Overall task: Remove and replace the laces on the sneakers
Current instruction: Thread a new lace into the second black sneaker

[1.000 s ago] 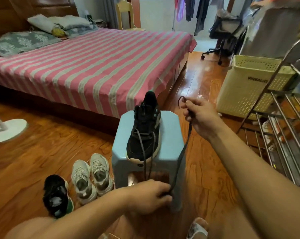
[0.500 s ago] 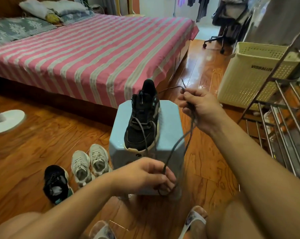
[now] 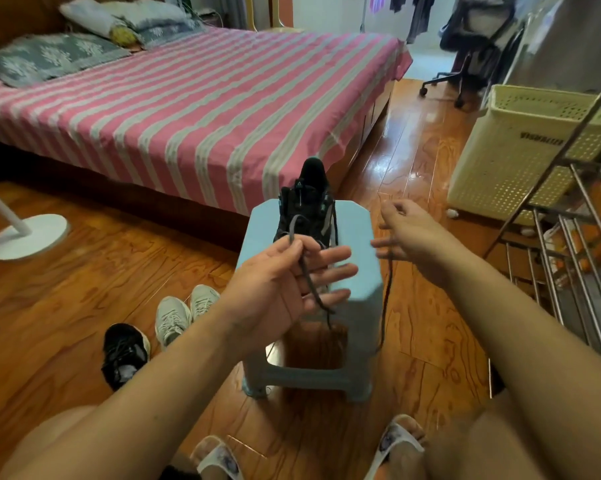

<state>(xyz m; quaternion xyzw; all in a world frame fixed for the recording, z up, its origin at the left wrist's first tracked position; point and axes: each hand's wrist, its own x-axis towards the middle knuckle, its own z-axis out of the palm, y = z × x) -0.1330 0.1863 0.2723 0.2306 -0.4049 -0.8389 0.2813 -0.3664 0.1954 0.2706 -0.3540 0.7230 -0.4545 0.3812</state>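
— Sneaker point(image 3: 304, 216) location?

— On top of the light blue stool point(image 3: 356, 258), toe towards the bed point(image 3: 188, 109), black with teal accents. A second black sneaker point(image 3: 124, 351) sits on the floor left of the stool, beside a grey pair point(image 3: 185, 313).

— And the lace point(image 3: 309, 278)?

— Dark grey. One stretch loops up from the sneaker into the left hand point(image 3: 281, 285), pinched between thumb and forefinger, then runs across the palm and hangs down in front of the stool. The other fingers are stretched out straight.

— The right hand point(image 3: 410, 233)?

— Beside the stool's right edge, fingers spread loosely. Another stretch of lace hangs down below it; whether the hand actually grips that stretch, I cannot tell.

— So the shoe relative to the grip?

— Just beyond the left hand, partly hidden by it.
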